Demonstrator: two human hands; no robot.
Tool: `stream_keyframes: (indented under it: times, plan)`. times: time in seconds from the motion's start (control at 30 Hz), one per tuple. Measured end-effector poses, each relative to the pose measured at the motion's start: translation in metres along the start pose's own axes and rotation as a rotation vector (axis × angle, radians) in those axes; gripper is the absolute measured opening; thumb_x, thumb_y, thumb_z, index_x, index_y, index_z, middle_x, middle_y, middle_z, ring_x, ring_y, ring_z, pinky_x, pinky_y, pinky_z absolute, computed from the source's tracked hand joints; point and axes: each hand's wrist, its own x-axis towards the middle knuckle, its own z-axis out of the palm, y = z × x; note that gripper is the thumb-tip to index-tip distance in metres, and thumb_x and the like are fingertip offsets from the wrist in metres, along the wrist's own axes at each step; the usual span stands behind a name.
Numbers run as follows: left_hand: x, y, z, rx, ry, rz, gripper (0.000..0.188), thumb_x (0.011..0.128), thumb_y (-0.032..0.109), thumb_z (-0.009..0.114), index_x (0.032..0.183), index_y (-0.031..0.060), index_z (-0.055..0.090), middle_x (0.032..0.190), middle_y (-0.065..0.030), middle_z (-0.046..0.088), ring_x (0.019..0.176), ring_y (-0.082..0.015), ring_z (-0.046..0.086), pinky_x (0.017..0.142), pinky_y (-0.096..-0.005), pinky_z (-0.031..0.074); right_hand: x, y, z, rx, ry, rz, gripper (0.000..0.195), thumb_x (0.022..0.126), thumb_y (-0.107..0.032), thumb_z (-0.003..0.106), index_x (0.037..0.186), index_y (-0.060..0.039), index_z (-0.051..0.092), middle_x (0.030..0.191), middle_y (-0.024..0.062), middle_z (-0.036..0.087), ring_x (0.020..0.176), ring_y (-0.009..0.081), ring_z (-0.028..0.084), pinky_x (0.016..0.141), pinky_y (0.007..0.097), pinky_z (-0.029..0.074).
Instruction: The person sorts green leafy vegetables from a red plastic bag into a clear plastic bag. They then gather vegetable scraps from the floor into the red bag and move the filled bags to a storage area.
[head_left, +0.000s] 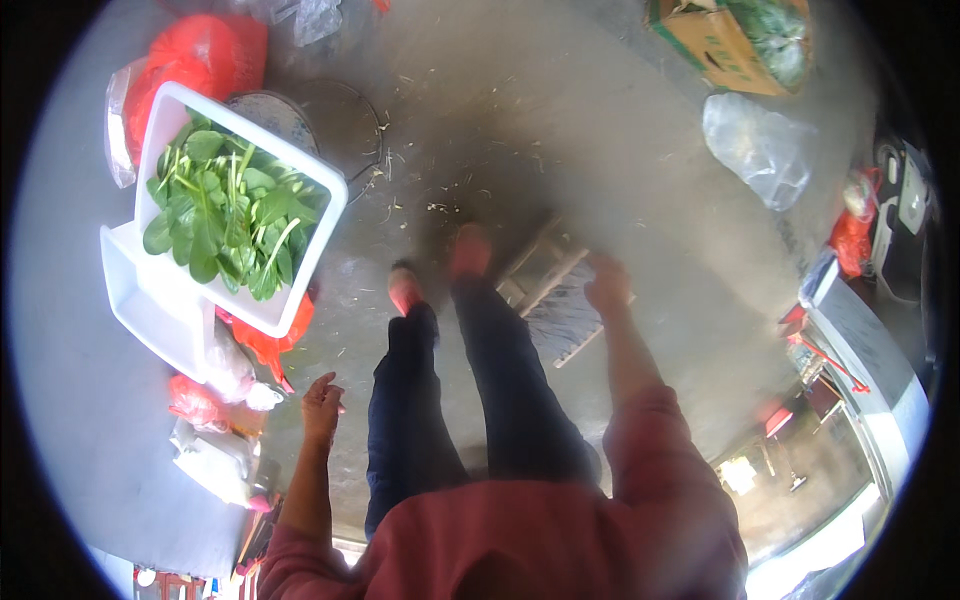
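Note:
My left hand (324, 405) hangs beside my left leg with its fingers loosely apart and nothing in them. Nearest to it on the left are a red plastic bag (279, 334) and white plastic tubs. My right hand (609, 283), somewhat blurred, reaches down to the right of my legs. It overlaps the edge of a low folding stool (566, 319) with a dark woven seat and wooden bars; whether the fingers grip a bar is unclear. A white plastic tub (315, 247) on the left holds leafy greens (225, 214). Against it sits another white tub (150, 300).
Behind the tubs lie a large red plastic bag (191, 67) and a round lid-like disc (277, 120). Plant scraps dot the concrete floor (450, 112). At the right are a cardboard box (720, 52) of greens, a clear plastic bag (757, 146) and a pale-edged table (862, 345).

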Motion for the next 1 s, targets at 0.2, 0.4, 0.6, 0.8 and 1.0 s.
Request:
stream_keyframes:
  times: [0.2, 0.4, 0.6, 0.8, 1.0]
  plan:
    - [0.046, -0.010, -0.008, 0.316, -0.147, 0.164, 0.032, 0.078, 0.006, 0.051, 0.108, -0.0023, 0.058, 0.073, -0.0063, 0.059, 0.054, -0.0112, 0.053, 0.049, -0.0220, 0.045, 0.061, -0.080, -0.037, -0.431, -0.435, -0.257, 0.030, 0.070, -0.017, 0.058, 0.099, -0.0129, 0.063, 0.106, 0.0115, 0.058, 0.100, 0.0296, 0.054, 0.080, 0.0441, 0.043]
    - [0.094, -0.070, -0.031, -0.119, -0.206, -0.267, 0.031, 0.078, 0.005, 0.051, 0.108, 0.0022, 0.056, 0.070, -0.0034, 0.058, 0.048, -0.0092, 0.051, 0.040, -0.0198, 0.037, 0.084, -0.045, 0.031, -0.412, -0.551, -0.058, 0.024, 0.066, -0.024, 0.068, 0.086, -0.0113, 0.069, 0.088, 0.0106, 0.066, 0.088, 0.0287, 0.062, 0.077, 0.0467, 0.047]
    - [0.061, -0.017, -0.018, 0.041, -0.112, -0.194, 0.029, 0.079, 0.008, 0.051, 0.107, 0.0028, 0.056, 0.072, -0.0037, 0.060, 0.047, -0.0096, 0.052, 0.039, -0.0201, 0.036, 0.072, -0.032, -0.038, -0.167, -0.866, 0.021, 0.033, 0.055, -0.018, 0.076, 0.085, -0.0069, 0.068, 0.085, 0.0149, 0.065, 0.087, 0.0308, 0.062, 0.076, 0.0406, 0.050]
    - [0.055, 0.001, -0.021, -0.075, -0.151, -0.217, 0.026, 0.081, 0.009, 0.050, 0.105, 0.0017, 0.057, 0.075, -0.0067, 0.062, 0.047, -0.0097, 0.052, 0.040, -0.0200, 0.036, 0.173, -0.065, -0.139, -0.399, -0.778, -0.289, 0.032, 0.057, -0.023, 0.075, 0.085, -0.0092, 0.068, 0.083, 0.0139, 0.065, 0.083, 0.0308, 0.062, 0.072, 0.0410, 0.050]
    - [0.055, 0.003, -0.014, -0.156, -0.132, -0.192, 0.027, 0.080, 0.006, 0.050, 0.105, -0.0003, 0.058, 0.076, -0.0079, 0.062, 0.048, -0.0101, 0.053, 0.042, -0.0206, 0.038, 0.221, -0.220, -0.250, -0.278, -0.092, -0.454, 0.038, 0.060, -0.024, 0.074, 0.093, -0.0069, 0.066, 0.084, 0.0175, 0.064, 0.083, 0.0321, 0.062, 0.073, 0.0413, 0.049]
